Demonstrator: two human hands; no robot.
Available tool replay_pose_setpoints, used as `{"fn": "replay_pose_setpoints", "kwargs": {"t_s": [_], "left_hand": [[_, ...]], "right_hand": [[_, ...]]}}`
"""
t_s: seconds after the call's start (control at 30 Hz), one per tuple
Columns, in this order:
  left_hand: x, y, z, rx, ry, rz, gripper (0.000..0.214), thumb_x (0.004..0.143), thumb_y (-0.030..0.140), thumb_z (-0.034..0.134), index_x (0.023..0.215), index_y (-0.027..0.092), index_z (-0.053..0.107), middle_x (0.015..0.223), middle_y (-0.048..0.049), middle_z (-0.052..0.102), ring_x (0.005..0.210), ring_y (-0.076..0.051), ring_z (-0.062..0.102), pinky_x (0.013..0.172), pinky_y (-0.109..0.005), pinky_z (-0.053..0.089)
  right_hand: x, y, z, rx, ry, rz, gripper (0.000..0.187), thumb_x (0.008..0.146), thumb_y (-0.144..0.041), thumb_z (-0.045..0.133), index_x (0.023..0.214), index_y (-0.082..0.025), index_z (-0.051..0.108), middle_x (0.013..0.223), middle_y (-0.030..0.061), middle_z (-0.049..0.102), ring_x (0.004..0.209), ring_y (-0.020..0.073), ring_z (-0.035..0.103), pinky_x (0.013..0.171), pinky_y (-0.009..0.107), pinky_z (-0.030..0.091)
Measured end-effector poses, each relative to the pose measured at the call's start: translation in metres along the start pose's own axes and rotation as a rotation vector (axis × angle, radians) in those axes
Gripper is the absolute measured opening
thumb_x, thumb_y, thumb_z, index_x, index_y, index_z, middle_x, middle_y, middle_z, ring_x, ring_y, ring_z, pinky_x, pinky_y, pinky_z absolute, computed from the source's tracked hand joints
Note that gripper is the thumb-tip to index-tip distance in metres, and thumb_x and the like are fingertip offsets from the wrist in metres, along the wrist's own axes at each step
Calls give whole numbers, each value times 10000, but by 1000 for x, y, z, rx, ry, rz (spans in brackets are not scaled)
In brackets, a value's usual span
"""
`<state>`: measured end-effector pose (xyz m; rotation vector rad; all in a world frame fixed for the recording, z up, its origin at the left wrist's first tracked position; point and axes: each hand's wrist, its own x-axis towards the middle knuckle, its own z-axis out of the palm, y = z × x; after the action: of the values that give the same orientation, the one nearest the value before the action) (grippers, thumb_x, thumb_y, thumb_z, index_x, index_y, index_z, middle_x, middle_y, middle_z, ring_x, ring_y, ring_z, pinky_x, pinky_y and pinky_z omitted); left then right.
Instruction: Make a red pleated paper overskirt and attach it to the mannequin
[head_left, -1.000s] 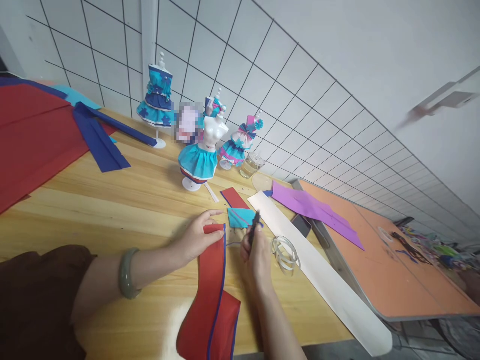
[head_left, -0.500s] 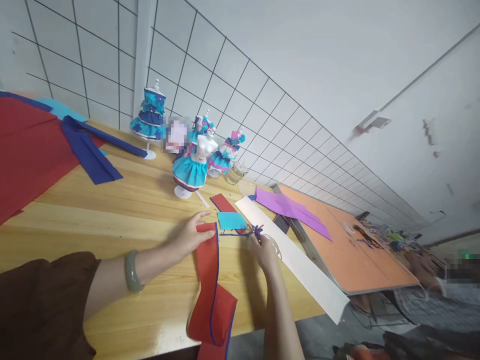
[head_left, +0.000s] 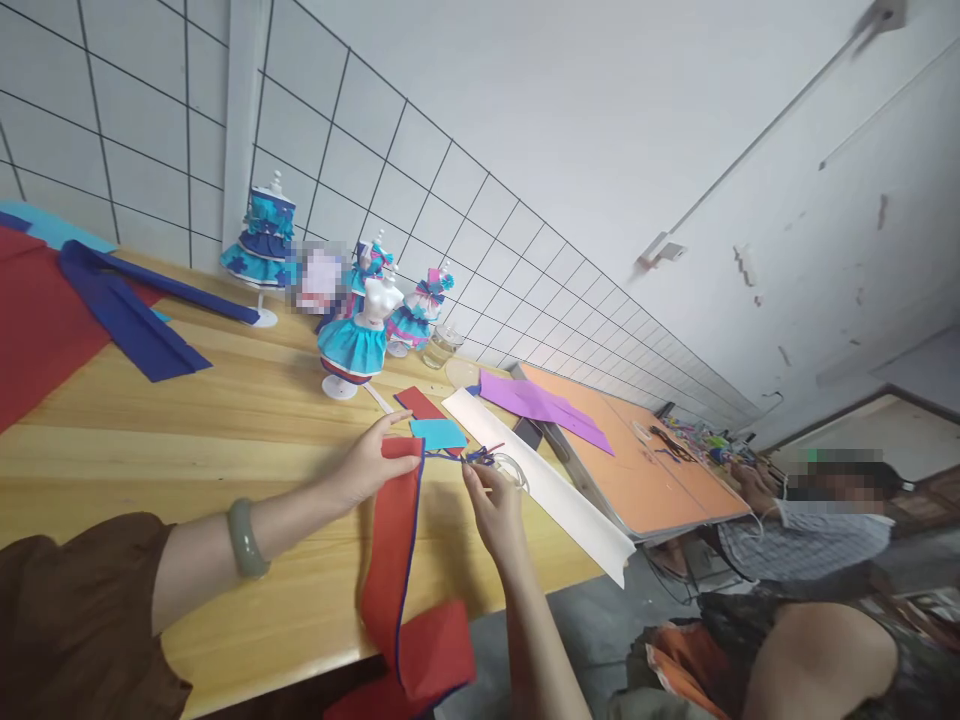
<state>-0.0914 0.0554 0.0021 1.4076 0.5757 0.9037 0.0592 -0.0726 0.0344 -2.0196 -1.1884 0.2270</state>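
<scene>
My left hand [head_left: 377, 462] pinches the top end of a long red fabric strip [head_left: 391, 535] edged in dark blue. The strip hangs down the table front and folds over near the edge. My right hand [head_left: 495, 508] is closed, its fingertips pressed together at a thin dark blue strip [head_left: 442, 457] beside the red strip's top corner. Just beyond the hands lie a light blue rectangle [head_left: 439, 433] and a short red piece [head_left: 420, 402]. Close to the right fingers are a small dark blue tangle [head_left: 484, 456] and a clear ring [head_left: 517, 468].
Small dress forms, one in a turquoise skirt [head_left: 352, 347], stand by the grid wall with a glass [head_left: 441, 345]. A white strip [head_left: 547, 490] and purple fabric [head_left: 544, 408] lie right, by an orange board [head_left: 607, 450]. Red fabric [head_left: 45, 330] lies left. A person [head_left: 810, 540] sits at right.
The view has swung right, bringing more of the seated person in. My right hand has moved left, closer to the red strip's corner; my left hand keeps hold of the strip.
</scene>
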Motion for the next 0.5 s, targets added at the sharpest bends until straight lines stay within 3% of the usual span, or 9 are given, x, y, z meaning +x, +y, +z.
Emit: {"fn": "replay_pose_setpoints", "kwargs": {"t_s": [0.13, 0.3, 0.4, 0.5], "left_hand": [[-13, 21, 9, 72, -189, 87, 857, 698, 274, 659, 1434, 209, 224, 994, -37, 605, 964, -195, 586, 902, -341, 446], [-22, 37, 11, 162, -205, 134, 891, 692, 248, 666, 1444, 239, 187, 978, -25, 559, 962, -188, 562, 927, -352, 419], [-25, 41, 13, 18, -262, 27, 919, 677, 268, 703, 1433, 252, 182, 952, -26, 590, 887, -193, 602, 867, -369, 462], [-30, 42, 17, -265, -423, -208, 796, 670, 309, 733, 1340, 210, 315, 871, -34, 643, 783, -208, 650, 782, -392, 506]], "right_hand": [[-5, -31, 4, 289, -200, 0, 415, 830, -521, 509, 821, -149, 692, 684, 26, 616, 647, 150, 545, 563, 243, 402], [-2, -46, 2, 434, -159, 24, 318, 714, -473, 673, 690, -157, 647, 543, -35, 505, 515, 94, 410, 504, 230, 324], [-3, -50, -3, 470, -137, 20, 306, 689, -462, 699, 670, -160, 648, 543, -31, 519, 519, 98, 425, 513, 237, 337], [-2, -54, -10, 517, -98, 12, 295, 686, -455, 704, 683, -164, 657, 566, -24, 546, 526, 99, 439, 516, 240, 347]]}}
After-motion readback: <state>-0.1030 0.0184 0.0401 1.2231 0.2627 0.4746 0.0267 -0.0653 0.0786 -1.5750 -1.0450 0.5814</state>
